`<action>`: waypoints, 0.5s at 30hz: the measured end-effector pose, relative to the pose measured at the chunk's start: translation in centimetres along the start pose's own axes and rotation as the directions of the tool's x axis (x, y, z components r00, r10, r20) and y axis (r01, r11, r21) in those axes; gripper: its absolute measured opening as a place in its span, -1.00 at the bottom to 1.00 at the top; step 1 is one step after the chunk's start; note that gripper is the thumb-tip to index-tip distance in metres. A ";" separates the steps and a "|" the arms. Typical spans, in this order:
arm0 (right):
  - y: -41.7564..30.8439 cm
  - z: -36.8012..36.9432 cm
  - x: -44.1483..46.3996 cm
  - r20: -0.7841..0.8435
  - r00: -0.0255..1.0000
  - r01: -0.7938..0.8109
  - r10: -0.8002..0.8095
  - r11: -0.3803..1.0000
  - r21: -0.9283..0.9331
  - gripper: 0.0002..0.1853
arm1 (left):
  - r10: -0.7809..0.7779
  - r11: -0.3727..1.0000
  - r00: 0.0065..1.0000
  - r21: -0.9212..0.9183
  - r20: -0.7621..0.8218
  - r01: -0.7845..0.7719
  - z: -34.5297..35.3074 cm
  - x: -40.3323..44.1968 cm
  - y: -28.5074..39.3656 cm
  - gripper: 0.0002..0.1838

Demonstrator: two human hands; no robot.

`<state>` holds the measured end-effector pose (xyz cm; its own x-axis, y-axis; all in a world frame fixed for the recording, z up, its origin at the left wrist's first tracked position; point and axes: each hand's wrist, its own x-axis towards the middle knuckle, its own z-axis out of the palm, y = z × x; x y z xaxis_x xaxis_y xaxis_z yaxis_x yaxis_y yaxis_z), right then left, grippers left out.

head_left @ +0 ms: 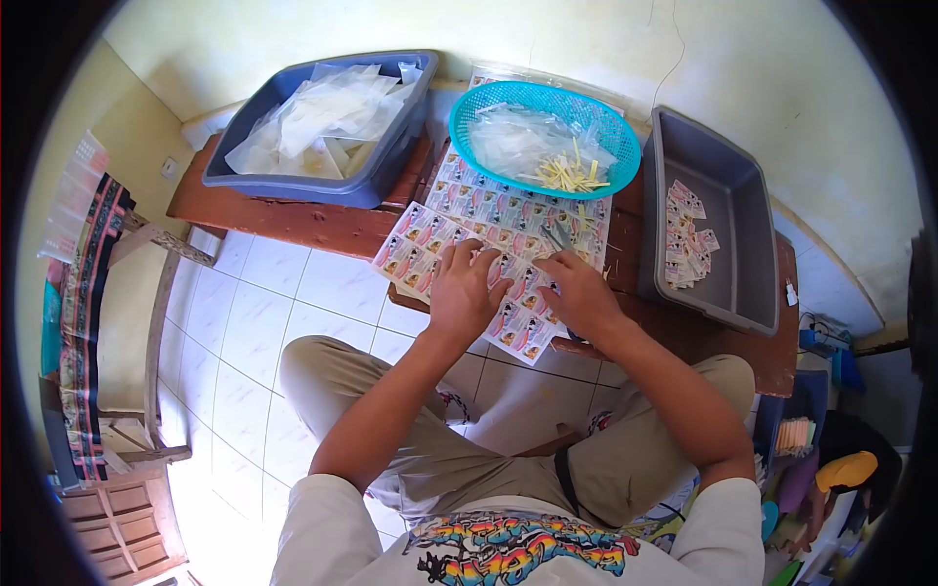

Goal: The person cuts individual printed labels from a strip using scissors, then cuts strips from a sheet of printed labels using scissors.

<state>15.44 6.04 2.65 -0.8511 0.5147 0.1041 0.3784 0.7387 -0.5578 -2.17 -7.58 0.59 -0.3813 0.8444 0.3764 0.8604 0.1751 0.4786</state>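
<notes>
A printed sheet of small repeated labels (420, 249) lies slantwise over a larger sheet of the same print (469, 190), its near corner past the bench edge. My left hand (464, 291) rests on the slanted sheet with fingers spread and thumb apart. My right hand (584, 298) is at the sheet's right side, thumb and fingers apart, fingertips touching the paper. Just beyond those fingertips are scissors (557, 236), which appear to lie on the print. The right palm's underside is hidden.
A turquoise basket (459, 137) holds clear plastic bags and thin yellow strips (569, 174). At left, a blue-grey tub (391, 176) holds translucent bags (322, 122). The grey tub (733, 210) at right contains cut labels (687, 244). All stand on a reddish-brown wooden bench (303, 220) against the wall.
</notes>
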 end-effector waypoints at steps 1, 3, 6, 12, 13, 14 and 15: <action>-0.1 0.3 0.0 0.003 1.000 -0.017 0.017 1.000 -0.001 -0.61 | -0.070 0.996 0.998 0.048 -0.002 0.070 0.4 -0.2 0.1 -0.45; 0.0 1.3 0.0 -0.003 1.000 0.021 -0.021 0.998 -0.057 -0.61 | -0.105 0.993 0.994 0.064 0.030 0.103 0.5 -0.6 -0.2 -0.43; -0.4 1.8 0.1 -0.011 0.998 0.054 -0.055 0.993 -0.103 -0.63 | -0.129 0.988 0.991 0.087 0.043 0.125 0.8 -1.3 -0.7 -0.39; -1.3 2.0 0.2 -0.004 0.999 0.047 -0.048 0.991 -0.126 -0.58 | -0.080 0.994 0.996 0.072 0.041 0.077 1.3 -1.5 -2.3 -0.37; -1.5 2.1 0.1 0.003 0.999 0.044 -0.044 0.990 -0.135 -0.57 | -0.090 0.993 0.994 0.081 0.062 0.085 1.3 -1.5 -2.5 -0.38; -1.5 2.3 0.0 0.002 0.999 0.043 -0.043 0.990 -0.135 -0.57 | -0.089 0.993 0.994 0.081 0.063 0.084 1.4 -1.4 -2.8 -0.38; -1.6 2.5 -0.1 -0.006 0.997 0.077 -0.080 0.983 -0.167 -0.55 | -0.084 0.995 0.993 0.068 0.089 0.078 1.4 -1.3 -3.1 -0.40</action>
<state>14.03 3.68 1.45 -0.8761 0.4571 0.1534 0.3671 0.8387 -0.4023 -3.86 -8.48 -2.44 -0.4206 0.8683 0.2631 0.8489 0.2743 0.4518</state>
